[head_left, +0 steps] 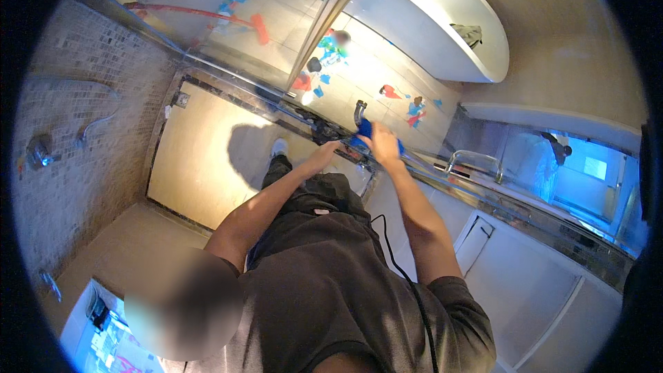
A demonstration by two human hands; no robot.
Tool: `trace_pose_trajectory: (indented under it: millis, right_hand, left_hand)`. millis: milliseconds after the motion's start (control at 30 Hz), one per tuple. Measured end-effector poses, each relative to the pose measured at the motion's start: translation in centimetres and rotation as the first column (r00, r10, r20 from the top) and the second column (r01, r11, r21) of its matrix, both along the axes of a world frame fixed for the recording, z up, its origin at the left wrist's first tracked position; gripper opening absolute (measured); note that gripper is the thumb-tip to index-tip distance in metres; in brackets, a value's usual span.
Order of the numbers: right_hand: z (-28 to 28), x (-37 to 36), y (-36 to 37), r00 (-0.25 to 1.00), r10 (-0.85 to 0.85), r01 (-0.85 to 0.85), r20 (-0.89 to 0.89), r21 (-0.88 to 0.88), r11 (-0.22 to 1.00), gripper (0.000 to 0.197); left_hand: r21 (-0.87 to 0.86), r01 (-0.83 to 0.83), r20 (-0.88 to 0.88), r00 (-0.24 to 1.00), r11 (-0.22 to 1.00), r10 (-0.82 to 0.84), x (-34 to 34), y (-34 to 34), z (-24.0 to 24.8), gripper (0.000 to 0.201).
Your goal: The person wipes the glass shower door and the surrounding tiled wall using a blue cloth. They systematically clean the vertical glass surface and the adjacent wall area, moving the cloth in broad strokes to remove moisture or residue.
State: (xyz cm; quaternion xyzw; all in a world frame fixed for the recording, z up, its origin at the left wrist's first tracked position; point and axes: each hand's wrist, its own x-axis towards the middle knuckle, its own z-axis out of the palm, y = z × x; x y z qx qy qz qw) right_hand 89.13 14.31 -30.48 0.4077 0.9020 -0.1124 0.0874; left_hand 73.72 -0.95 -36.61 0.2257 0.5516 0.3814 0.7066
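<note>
My right hand (381, 144) is closed around a bright blue object (364, 131); blue shows on both sides of the fingers, but its kind is hidden. Just beyond it sticks up a short, bent metal piece (360, 109); whether the two are joined I cannot tell. To the left, my left hand (323, 156) reaches to the dark edge at the glass, with its fingers drawn together near a dark, cluttered patch (323, 128). What those fingertips hold, if anything, is hidden. Both hands are close together at the shower's threshold.
A metal upright (333, 17) rises beyond my hands. At the right is a chrome bar handle (475, 157). Past the glass stand a white bathtub (428, 21) with a dark cloth (469, 33) and red and blue patches. A black cable (407, 269) hangs along my body.
</note>
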Motion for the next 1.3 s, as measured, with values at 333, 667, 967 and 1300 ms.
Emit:
trace_pose_trajectory:
  millis: [333,667,967,1300]
  right_hand:
    - [0.0,-8.7,-2.7,0.797,-0.574,0.580,-0.185,-0.029,0.814,0.044]
    - [-1.0,1.6,-1.1,0.955,0.230,-0.172,-0.185,0.284,0.943,0.038]
    - [-0.9,17.1,3.6,0.911,0.363,-0.288,-0.196,0.327,0.900,0.045]
    - [-1.3,29.6,3.2,0.943,0.053,0.047,-0.328,0.287,0.957,0.038]
  left_hand:
    - [-0.073,-0.500,0.096,0.858,0.863,0.505,1.1,8.3,4.7,0.068]
    - [-0.195,-0.368,0.065,0.920,0.909,0.386,7.2,6.0,2.5,0.070]
    - [-0.136,-0.425,-0.075,0.905,0.895,0.419,14.7,8.9,5.4,0.066]
    - [-0.077,-0.577,0.089,0.808,0.813,0.582,16.5,11.3,3.9,0.042]
